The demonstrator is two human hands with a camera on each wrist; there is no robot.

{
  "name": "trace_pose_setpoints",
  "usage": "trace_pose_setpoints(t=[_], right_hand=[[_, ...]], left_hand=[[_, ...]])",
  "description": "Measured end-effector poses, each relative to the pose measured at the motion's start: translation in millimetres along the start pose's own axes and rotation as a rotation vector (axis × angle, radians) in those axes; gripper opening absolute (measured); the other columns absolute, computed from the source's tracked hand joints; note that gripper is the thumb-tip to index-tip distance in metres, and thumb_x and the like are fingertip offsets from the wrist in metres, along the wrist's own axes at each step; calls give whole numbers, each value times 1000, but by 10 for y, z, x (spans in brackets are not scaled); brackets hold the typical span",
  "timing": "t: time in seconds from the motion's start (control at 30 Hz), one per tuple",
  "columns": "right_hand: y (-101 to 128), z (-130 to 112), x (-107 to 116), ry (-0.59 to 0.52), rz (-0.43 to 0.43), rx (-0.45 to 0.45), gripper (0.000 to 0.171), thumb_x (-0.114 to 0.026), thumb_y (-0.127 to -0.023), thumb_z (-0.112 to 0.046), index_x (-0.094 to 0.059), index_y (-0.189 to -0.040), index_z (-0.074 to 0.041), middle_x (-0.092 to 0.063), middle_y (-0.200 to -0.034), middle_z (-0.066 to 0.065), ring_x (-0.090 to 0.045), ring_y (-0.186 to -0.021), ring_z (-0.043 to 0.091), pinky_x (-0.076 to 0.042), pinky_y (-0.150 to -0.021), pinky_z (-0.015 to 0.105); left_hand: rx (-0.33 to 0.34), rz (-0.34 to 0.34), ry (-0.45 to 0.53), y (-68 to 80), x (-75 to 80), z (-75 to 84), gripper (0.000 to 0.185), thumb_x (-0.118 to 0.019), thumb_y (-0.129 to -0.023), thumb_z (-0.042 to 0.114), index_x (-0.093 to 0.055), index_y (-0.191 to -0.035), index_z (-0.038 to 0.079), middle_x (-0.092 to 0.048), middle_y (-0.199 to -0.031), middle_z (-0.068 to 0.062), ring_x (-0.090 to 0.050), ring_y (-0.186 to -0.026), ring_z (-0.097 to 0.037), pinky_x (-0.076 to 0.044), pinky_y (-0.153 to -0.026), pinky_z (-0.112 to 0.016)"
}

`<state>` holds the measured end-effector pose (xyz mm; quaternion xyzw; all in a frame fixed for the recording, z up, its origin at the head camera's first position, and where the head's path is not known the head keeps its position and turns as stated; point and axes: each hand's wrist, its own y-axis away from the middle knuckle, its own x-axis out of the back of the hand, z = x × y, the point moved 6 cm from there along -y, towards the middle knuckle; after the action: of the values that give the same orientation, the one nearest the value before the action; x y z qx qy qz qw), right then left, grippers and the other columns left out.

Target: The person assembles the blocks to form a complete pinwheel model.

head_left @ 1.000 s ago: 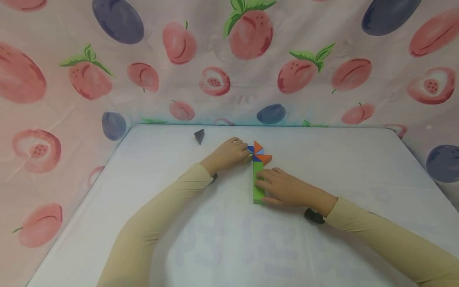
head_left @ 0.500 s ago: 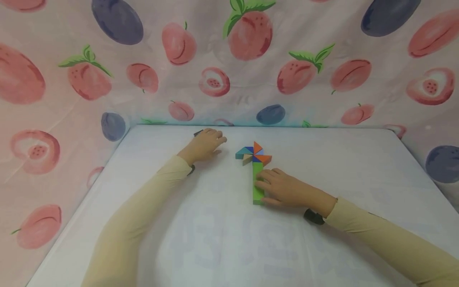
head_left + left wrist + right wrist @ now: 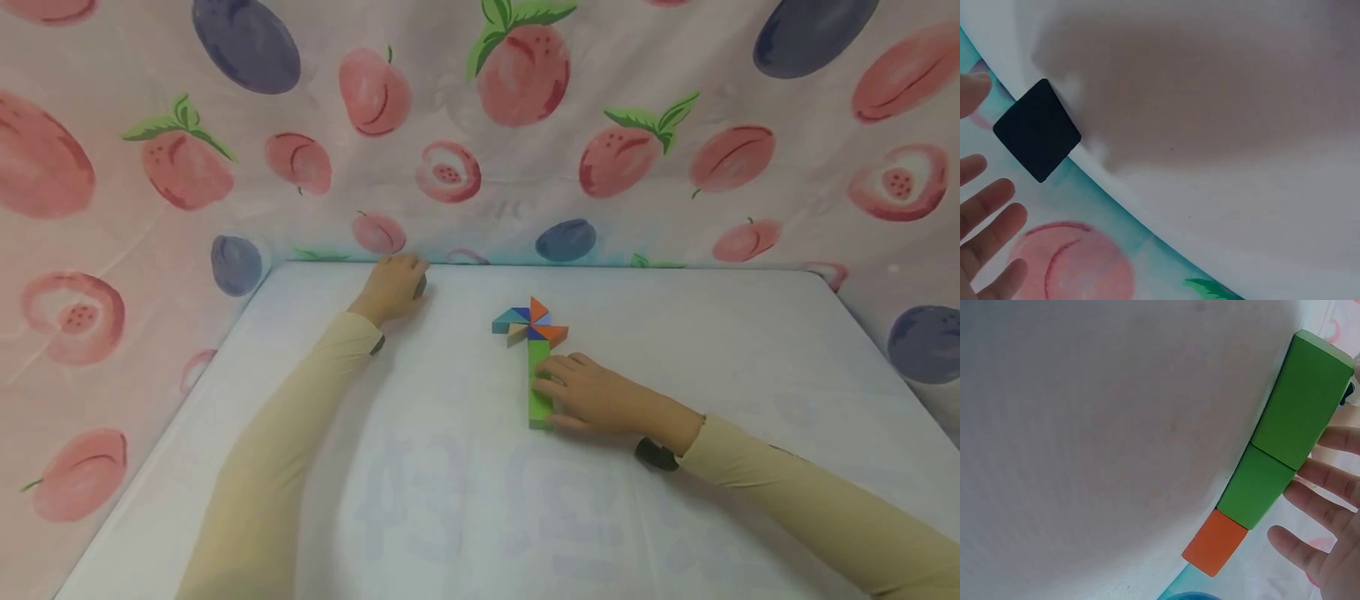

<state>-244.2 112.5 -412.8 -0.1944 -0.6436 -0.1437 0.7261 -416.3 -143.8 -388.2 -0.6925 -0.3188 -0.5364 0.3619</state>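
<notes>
At the table's far left, my left hand [image 3: 390, 287] is over a dark triangular block [image 3: 421, 287]. In the left wrist view the dark block [image 3: 1038, 131] lies between the thumb and the spread fingers [image 3: 999, 234], with gaps showing around it. My right hand [image 3: 592, 396] rests relaxed along a green bar [image 3: 539, 408]. The right wrist view shows this bar as two green blocks [image 3: 1302, 400] end to end, fingertips [image 3: 1300, 494] right at their top edge. Above the bar sits a pinwheel of small blocks, including orange triangles [image 3: 538, 310], a teal piece [image 3: 501, 325] and a tan piece [image 3: 516, 335].
A white table [image 3: 465, 500] with faint printed marks holds the blocks. Behind it hangs a fruit-patterned cloth [image 3: 495, 167], close to my left fingertips. A dark wrist device [image 3: 657, 454] is on the right wrist.
My left hand has left the pinwheel, uncovering its teal and tan pieces, and moved left and back to the dark block. The right hand has stayed on the green bar.
</notes>
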Motion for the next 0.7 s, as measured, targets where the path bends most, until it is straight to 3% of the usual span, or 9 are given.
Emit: trace_pose_setpoints(t=[0.4,0.7], right_hand=[[1,-28,43,8,44,21,42,-57,-91,-40,-54,-119,-10,-55,-121,8,-49,-117,22,-44,-94,42],[4,-16,35,16,15,8,41,-54,-92,-40,-53,-121,-11,-54,-123,6,-48,-118,21,-44,-95,41]], left_hand=[[49,-92,13,28,-177,-67,38,-62,-86,19,-51,-119,4,-59,-108,-17,-55,-107,-34,-43,-95,-48],[-6,-91,40,52,-139,-23,39,-66,-83,17,-55,-119,6,-61,-107,-15,-58,-103,-33,-44,-95,-48]])
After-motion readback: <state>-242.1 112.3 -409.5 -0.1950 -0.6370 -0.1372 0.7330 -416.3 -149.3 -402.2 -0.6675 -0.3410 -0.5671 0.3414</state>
